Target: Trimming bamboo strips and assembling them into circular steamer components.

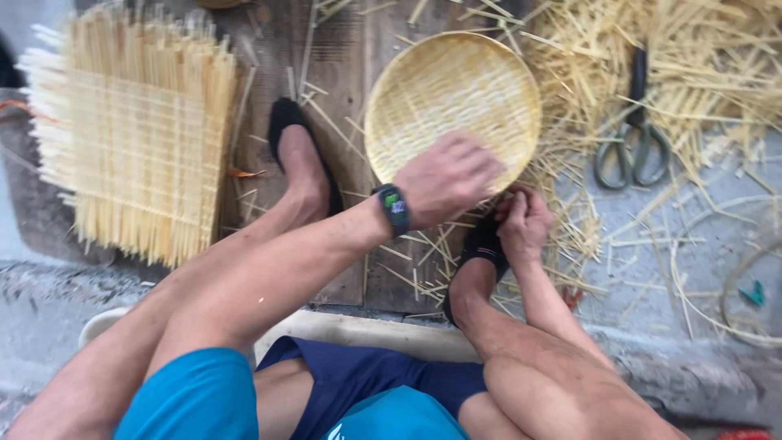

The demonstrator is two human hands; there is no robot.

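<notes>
1. The person is sitting low over the ground, knees wide, and both hands are working at the near rim of a round woven bamboo basket (pixel 452 102).
2. The left hand (pixel 446 179) is lying knuckles-up over the basket's near edge, fingers curled down on the rim and gripping it; a dark watch (pixel 393 209) with a green face is showing on that wrist.
3. The right hand (pixel 524 218) is bunching closed just beside the left, fingertips pinching at the rim's lower right edge; what exactly they are pinching is hidden.
4. The basket is resting on wooden boards (pixel 346 57), tilted slightly toward the person, between two feet in black slippers.
5. The left foot (pixel 305 159) is sitting just left of the basket; the right foot (pixel 481 253) is tucking under the hands.
6. A flat, unfinished woven bamboo mat (pixel 138 130) with loose strip ends is lying well to the left.
7. Scissors (pixel 634 143) are lying on a heap of bamboo strips (pixel 692 65) to the right, apart from the hands.
8. A thin bamboo hoop (pixel 717 269) is lying on the concrete at far right.
</notes>
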